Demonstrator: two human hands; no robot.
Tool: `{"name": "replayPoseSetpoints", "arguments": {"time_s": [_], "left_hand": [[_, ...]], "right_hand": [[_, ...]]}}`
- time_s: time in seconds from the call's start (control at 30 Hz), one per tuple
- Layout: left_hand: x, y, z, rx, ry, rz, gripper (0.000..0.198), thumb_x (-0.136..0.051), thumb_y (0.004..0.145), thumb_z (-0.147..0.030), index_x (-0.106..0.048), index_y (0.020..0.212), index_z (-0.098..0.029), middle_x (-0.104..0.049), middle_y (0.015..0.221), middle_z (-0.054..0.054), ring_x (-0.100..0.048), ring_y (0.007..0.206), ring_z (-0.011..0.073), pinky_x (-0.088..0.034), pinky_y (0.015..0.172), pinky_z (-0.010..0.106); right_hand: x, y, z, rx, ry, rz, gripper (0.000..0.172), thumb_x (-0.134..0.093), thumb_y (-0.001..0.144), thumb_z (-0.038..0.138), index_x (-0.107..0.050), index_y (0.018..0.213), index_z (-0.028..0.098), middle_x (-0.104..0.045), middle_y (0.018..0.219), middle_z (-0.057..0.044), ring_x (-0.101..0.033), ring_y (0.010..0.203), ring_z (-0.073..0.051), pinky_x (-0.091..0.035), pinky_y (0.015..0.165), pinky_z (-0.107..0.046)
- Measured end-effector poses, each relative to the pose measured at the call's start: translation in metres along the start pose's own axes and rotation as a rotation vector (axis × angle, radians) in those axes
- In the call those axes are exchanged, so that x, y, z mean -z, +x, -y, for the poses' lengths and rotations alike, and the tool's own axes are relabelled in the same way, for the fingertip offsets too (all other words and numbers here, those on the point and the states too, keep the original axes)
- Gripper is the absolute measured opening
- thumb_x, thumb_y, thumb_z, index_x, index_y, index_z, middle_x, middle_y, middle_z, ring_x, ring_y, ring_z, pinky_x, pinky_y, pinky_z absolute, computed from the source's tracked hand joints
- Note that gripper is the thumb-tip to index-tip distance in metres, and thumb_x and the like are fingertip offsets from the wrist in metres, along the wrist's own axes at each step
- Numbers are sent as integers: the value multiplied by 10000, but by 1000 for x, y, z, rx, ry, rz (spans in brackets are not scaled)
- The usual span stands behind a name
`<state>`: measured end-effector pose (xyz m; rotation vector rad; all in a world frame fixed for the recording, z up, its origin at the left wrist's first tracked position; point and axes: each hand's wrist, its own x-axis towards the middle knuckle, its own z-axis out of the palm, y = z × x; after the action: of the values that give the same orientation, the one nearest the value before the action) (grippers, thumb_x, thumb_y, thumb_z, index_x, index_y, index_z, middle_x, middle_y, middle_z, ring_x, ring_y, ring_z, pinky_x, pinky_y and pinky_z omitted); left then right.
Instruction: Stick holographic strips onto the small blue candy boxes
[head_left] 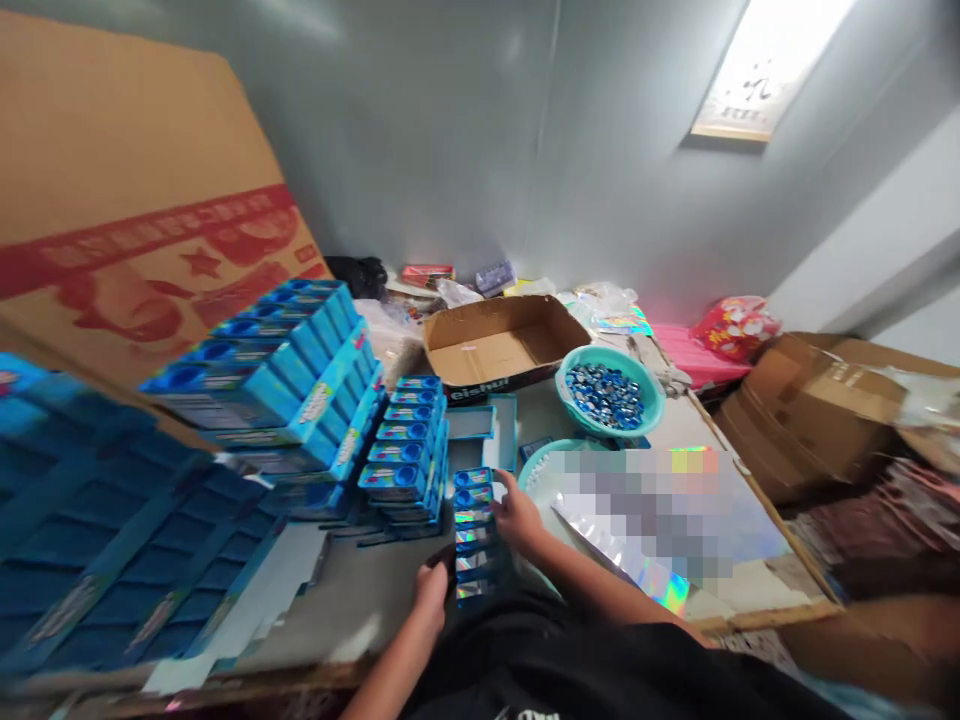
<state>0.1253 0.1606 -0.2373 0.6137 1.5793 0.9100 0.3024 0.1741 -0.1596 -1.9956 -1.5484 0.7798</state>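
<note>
Your bench [386, 575] carries the lot. Biggest item: the printed carton [127, 140] at left, with blue stacks [281, 365] in front of it. Shallow carton [502, 345] sits at the back; right of it, a green basin [652, 405] of blue and silver discs [604, 393]. Shiny sheets [739, 500] lie nearer, partly over a second basin [531, 462].

The row [473, 520] of small boxes is right in front of you, between your hands: far ones show round blue faces, nearer ones a rainbow-silver shine. Your right hand [517, 512] is at its far right edge, fingers bent; your left hand [433, 583] is at its near left side, fingertips in shadow. Can't tell if either actually grips.

Step in hand looks like steadying or squaring the row; next move probably calls for even, light support from both sides.
</note>
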Motion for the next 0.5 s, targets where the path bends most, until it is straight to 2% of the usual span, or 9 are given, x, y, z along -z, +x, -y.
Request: {"name": "replayPoseSetpoints", "arguments": {"time_s": [0.07,0.13,0.2,0.27,0.33,0.4,0.5], "left_hand": [[16,-1,4,-17,67,11,84,-648,694,-235,-646,656,-159,-697,640,89,-721,807,293,-580,796,405],[37,-3,11,-66,126,2,124,-617,711,-272,-677,737,-167,-742,800,89,-706,952,281,-539,932,397],[57,-10,21,-107,175,-19,226,-608,718,-360,-701,815,-178,-753,935,94,-672,1067,292,-484,1027,411],[74,-21,32,-142,207,-48,337,-590,710,-451,-710,875,-182,-747,1002,106,-645,1124,316,-446,1071,434],[84,-33,44,-173,226,-72,460,-573,693,-526,-705,956,-172,-740,1030,122,-641,1128,332,-437,1077,453],[87,-44,53,-195,237,-93,611,-563,673,-595,-677,1074,-148,-730,1057,144,-653,1100,340,-448,1060,470],[87,-58,61,-222,249,-124,796,-563,636,-674,-617,1202,-118,-722,1049,159,-655,1093,348,-445,1055,488]], "right_hand": [[32,-2,-18,24,50,-125,536,-445,914,195,-411,1449,173,-652,755,-16,-594,684,-182,-400,638,-272],[75,-12,-48,-1,-17,-333,514,-412,910,172,-440,1422,131,-693,931,-83,-625,827,-198,-447,786,-311],[117,-29,-84,-71,-226,-485,495,-459,902,201,-483,1389,113,-677,1114,-139,-603,1036,-248,-397,958,-386],[147,-50,-119,-183,-440,-574,499,-494,917,268,-483,1400,141,-616,1256,-161,-522,1203,-295,-275,1071,-477],[164,-67,-147,-298,-555,-500,596,-578,882,342,-448,1427,139,-580,1303,-175,-492,1223,-316,-220,1079,-518],[169,-79,-163,-357,-613,-369,589,-625,849,367,-499,1383,154,-599,1250,-156,-505,1172,-307,-225,1052,-507],[165,-89,-169,-337,-616,-273,271,-609,854,313,-689,1087,200,-625,1124,-102,-521,1107,-262,-250,1008,-436]]}}
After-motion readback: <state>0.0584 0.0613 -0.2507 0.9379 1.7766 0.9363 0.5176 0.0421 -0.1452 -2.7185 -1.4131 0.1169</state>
